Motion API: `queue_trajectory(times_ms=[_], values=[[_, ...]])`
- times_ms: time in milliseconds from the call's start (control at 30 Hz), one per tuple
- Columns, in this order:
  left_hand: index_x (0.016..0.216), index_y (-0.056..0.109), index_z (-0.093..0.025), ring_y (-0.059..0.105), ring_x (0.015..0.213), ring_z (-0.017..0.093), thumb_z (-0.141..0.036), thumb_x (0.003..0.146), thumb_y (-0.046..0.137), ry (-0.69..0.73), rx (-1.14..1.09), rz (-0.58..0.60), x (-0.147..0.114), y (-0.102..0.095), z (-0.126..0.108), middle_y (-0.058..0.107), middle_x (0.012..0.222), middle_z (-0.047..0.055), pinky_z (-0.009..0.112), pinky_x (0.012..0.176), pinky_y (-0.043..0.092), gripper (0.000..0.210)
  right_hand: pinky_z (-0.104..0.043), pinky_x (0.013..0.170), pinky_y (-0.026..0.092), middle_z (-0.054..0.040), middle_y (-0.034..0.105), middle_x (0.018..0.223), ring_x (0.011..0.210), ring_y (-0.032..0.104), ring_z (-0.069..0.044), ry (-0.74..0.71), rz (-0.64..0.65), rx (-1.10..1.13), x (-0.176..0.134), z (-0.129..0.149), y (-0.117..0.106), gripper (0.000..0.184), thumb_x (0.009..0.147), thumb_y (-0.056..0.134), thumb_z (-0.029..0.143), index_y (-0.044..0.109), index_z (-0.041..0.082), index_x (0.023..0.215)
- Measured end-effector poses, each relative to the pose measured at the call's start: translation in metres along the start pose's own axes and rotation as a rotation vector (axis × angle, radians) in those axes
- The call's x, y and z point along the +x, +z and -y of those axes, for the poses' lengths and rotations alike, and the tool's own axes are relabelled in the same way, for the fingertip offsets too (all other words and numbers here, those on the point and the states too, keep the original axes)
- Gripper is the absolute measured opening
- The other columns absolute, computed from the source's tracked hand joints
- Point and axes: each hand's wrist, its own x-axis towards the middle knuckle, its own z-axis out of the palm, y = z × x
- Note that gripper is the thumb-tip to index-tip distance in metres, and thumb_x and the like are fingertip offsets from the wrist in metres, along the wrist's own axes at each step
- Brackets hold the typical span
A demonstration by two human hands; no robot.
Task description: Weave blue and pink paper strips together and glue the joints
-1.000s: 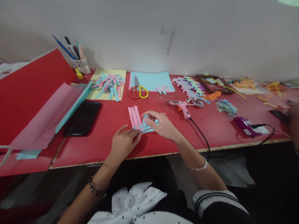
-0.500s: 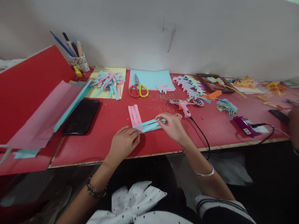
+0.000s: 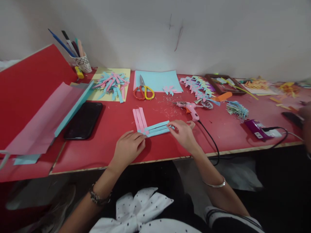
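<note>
Pink paper strips point away from me and cross blue paper strips at a woven corner on the red table. My left hand lies palm down, its stretched fingertips resting on the table and against that corner. At the right ends of the blue strips, my right hand has its thumb and index finger pinched together on a strip. Its fingers partly cover those ends. A pink glue gun lies just beyond my right hand, its black cord trailing over the table edge.
Scissors and a blue sheet lie behind the strips. Left are a black phone, cut strips and a pen cup. Right are folded paper chains, a brown frame and a purple power adapter. Another person's hand shows far right.
My right hand has slid slightly to the right along the blue strips, which now lie closer together and straighter. My left hand has stayed at the corner.
</note>
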Motion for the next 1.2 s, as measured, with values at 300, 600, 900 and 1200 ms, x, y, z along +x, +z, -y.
queue_trajectory(times_ms=[300,600,900,1200], values=[[0.085,0.068,-0.022,0.064,0.071,0.016,-0.019,0.079,0.042,-0.022,0.024,0.050,0.001,-0.001,-0.002,0.071,0.084,0.002,0.031,0.078,0.048,0.026,-0.035,0.075,0.020,-0.0031,0.069,0.078,0.075,0.057,-0.019,-0.024,-0.042,-0.061,-0.008,-0.003,0.008,0.024,0.085,0.039,0.019,0.063,0.022,0.081],[0.084,0.068,-0.021,0.064,0.068,0.015,-0.018,0.079,0.042,0.018,0.049,-0.001,0.000,0.000,-0.002,0.070,0.081,0.001,0.031,0.077,0.047,0.026,-0.033,0.074,0.017,-0.0024,0.068,0.076,0.072,0.055,-0.016,-0.070,-0.040,-0.183,-0.009,-0.006,0.015,0.023,0.088,0.039,0.019,0.061,0.021,0.081],[0.084,0.068,-0.022,0.063,0.068,0.016,-0.018,0.079,0.043,0.013,0.057,0.021,0.001,-0.002,-0.003,0.070,0.081,0.001,0.031,0.077,0.047,0.025,-0.032,0.073,0.017,-0.0007,0.066,0.071,0.070,0.054,-0.015,-0.058,-0.002,-0.238,-0.007,-0.002,0.014,0.017,0.086,0.043,0.016,0.058,0.019,0.077],[0.083,0.067,-0.021,0.063,0.066,0.015,-0.019,0.079,0.043,0.046,0.071,-0.026,0.000,0.001,-0.002,0.070,0.080,0.001,0.031,0.076,0.047,0.025,-0.031,0.071,0.017,-0.0013,0.062,0.069,0.071,0.051,-0.015,-0.081,-0.134,-0.261,-0.010,-0.006,0.018,0.017,0.084,0.043,0.017,0.058,0.018,0.076]])
